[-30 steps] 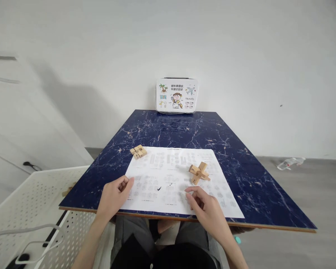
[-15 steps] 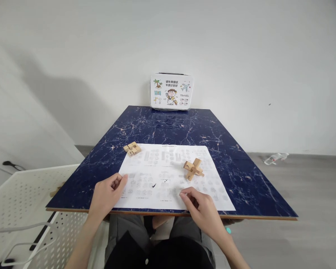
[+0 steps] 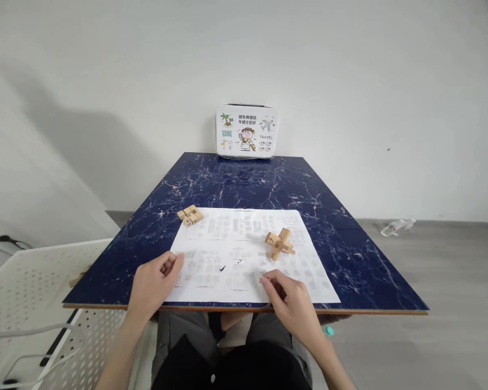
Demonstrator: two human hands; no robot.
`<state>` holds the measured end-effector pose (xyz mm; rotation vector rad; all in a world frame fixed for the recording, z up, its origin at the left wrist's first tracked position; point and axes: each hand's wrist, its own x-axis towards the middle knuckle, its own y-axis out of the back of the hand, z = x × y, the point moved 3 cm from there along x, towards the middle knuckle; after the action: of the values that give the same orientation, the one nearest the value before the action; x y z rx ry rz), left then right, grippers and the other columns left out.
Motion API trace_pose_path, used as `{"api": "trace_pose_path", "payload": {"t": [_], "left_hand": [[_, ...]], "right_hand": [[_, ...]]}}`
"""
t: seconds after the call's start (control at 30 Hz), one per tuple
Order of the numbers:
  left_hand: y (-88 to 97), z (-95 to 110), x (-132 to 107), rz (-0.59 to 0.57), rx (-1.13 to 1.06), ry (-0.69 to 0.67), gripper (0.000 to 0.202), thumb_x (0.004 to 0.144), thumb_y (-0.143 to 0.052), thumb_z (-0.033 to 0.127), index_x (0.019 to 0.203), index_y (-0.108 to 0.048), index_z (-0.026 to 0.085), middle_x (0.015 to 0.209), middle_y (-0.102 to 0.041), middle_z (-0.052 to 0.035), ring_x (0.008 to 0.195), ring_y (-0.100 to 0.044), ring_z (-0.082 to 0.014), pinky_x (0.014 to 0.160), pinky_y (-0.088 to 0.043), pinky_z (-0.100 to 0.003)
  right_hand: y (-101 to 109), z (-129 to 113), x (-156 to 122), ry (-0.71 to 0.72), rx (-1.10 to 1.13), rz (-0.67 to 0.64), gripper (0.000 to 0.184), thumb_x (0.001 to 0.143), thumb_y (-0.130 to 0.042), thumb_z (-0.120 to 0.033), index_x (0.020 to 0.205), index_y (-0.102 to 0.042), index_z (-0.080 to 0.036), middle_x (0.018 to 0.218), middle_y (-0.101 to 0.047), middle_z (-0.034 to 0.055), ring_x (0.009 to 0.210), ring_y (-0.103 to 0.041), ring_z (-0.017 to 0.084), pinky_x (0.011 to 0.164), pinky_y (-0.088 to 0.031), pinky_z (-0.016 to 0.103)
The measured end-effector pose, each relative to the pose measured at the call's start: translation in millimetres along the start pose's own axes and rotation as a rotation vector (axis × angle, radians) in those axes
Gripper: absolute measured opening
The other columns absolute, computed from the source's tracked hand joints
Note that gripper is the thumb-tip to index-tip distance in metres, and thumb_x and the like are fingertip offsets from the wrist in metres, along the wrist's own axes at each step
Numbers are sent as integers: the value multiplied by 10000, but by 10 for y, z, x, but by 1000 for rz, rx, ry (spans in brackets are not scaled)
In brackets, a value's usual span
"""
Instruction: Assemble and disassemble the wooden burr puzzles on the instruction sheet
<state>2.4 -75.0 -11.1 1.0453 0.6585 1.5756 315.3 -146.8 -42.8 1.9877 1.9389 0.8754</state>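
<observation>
A white printed sheet (image 3: 244, 238) lies on the dark blue marbled table (image 3: 244, 184). On its right part stands a cross-shaped wooden puzzle (image 3: 279, 244). A small block of joined wooden pieces (image 3: 190, 215) sits at the sheet's far left corner. My left hand (image 3: 153, 281) rests on the sheet's near left edge, its fingers curled loosely with nothing in them. My right hand (image 3: 289, 301) rests on the sheet's near right part, a little short of the cross puzzle, fingers bent and pressed together, holding nothing that I can see.
A white box with cartoon travel pictures (image 3: 246, 131) stands against the wall at the table's far edge. A white perforated basket (image 3: 28, 281) with a cable stands at my left. A plastic bottle (image 3: 396, 226) lies on the grey floor at right.
The view has shifted, so everything sits slightly further left and up in the picture. Both hands stay on the sheet in about the same pose. The wooden pieces have not moved.
</observation>
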Motion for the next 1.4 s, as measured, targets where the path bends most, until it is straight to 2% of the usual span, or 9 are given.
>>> {"api": "trace_pose_path", "payload": {"t": [0.17, 0.33, 0.6, 0.73, 0.83, 0.9, 1.0, 1.2, 1.4], "left_hand": [[-13, 9, 12, -4, 25, -3, 475, 940, -468, 581, 637, -416, 220, 549, -405, 44, 534, -398, -131, 578, -310, -264], [0, -20, 14, -36, 41, 3, 477, 952, -462, 584, 649, -446, 217, 556, -412, 46, 547, -385, -131, 578, -311, -264], [126, 206, 151, -174, 42, -161, 445, 986, -495, 602, 749, -533, 227, 588, -462, 51, 555, -442, -145, 600, -367, -276], [-55, 715, 301, -341, -55, -243, 481, 903, -643, 664, 1129, -614, 240, 1015, -717, -48, 884, -688, -250, 770, -514, -343], [-263, 1045, 478, -372, -168, -348, 833, 792, -780, 669, 1455, -482, 263, 1486, -574, -143, 1301, -602, -366, 1005, -518, -452], [-413, 1137, 636, -429, -256, -352, 933, 776, -812, 636, 1542, -409, 286, 1608, -469, -153, 1353, -580, -387, 1038, -520, -487], [-597, 1122, 851, -563, -379, -360, 890, 799, -813, 590, 1545, -433, 286, 1573, -535, -144, 1367, -590, -386, 1067, -516, -508], [-731, 976, 985, -598, -526, -383, 783, 726, -893, 508, 1384, -567, 237, 1358, -694, -116, 1253, -666, -356, 1058, -528, -497], [-741, 1007, 920, -531, -575, -389, 798, 665, -941, 457, 1336, -575, 230, 1330, -679, -122, 1180, -685, -332, 1015, -554, -482]], "right_hand": [[157, 39, 12, 18, -1, 137, 248, 1084, -495, -456, 1073, -591, -228, 648, -546, -61, 531, -514, 135, 547, -385, 239], [442, 182, 159, 85, -276, 300, 349, 1076, -502, -489, 1263, -555, -199, 607, -535, -77, 467, -505, 135, 504, -356, 234], [609, 352, 571, 280, -616, 240, 291, 1097, -481, -417, 1009, -674, -218, 784, -766, 43, 495, -614, 160, 490, -263, 271], [565, 221, 919, 274, -389, 105, 269, 1088, -483, -413, 950, -621, -228, 760, -756, 37, 564, -639, 182, 532, -344, 274], [474, 122, 1146, 242, -48, -35, 247, 1081, -510, -434, 956, -597, -241, 772, -759, 19, 602, -664, 175, 613, -463, 287], [391, 102, 1260, 207, 139, -106, 252, 1070, -532, -463, 960, -587, -243, 790, -766, 20, 616, -688, 176, 641, -512, 304], [238, 139, 1372, 160, 317, -174, 274, 1045, -567, -504, 955, -566, -245, 818, -776, 34, 655, -717, 190, 653, -549, 330], [-2, 251, 1397, 101, 493, -266, 275, 1045, -559, -503, 930, -504, -259, 895, -792, 60, 715, -727, 189, 658, -562, 342], [55, 299, 1378, 169, 237, -207, 243, 1043, -552, -472, 947, -576, -250, 912, -773, 60, 744, -684, 190, 663, -532, 335]]}}
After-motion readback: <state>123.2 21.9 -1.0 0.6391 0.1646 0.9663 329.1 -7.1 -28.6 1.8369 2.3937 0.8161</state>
